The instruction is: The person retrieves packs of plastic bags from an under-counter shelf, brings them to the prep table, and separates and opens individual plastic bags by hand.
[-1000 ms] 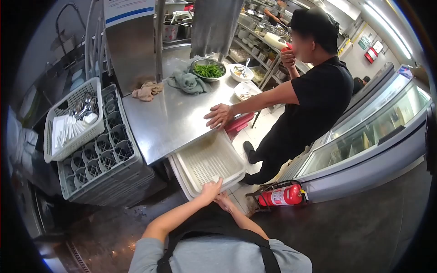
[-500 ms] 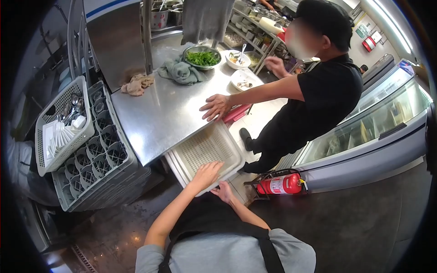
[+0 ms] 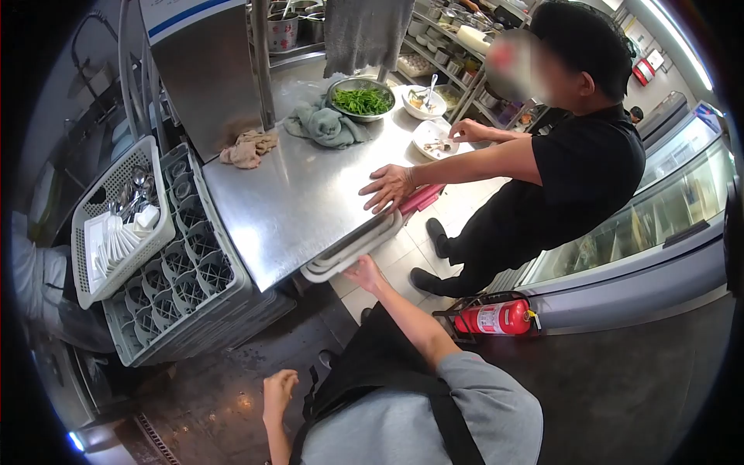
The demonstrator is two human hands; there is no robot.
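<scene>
Stacked white plastic trays show only their front edge beneath the steel table. My right hand is at the outer rim of the trays, its fingers against the edge and partly hidden. My left hand hangs low over the floor, away from the trays, with curled fingers and nothing seen in it. On the table are a bowl of green vegetables, a grey-green cloth and a beige cloth.
A co-worker in black stands at the table, one hand on its corner, the other over a white plate. Glass racks under a cutlery basket stand left. A fire extinguisher and a display fridge are right.
The trays have slid in under the table. My left hand has let go of them and moved down and left. The co-worker's far hand has come down to the plate.
</scene>
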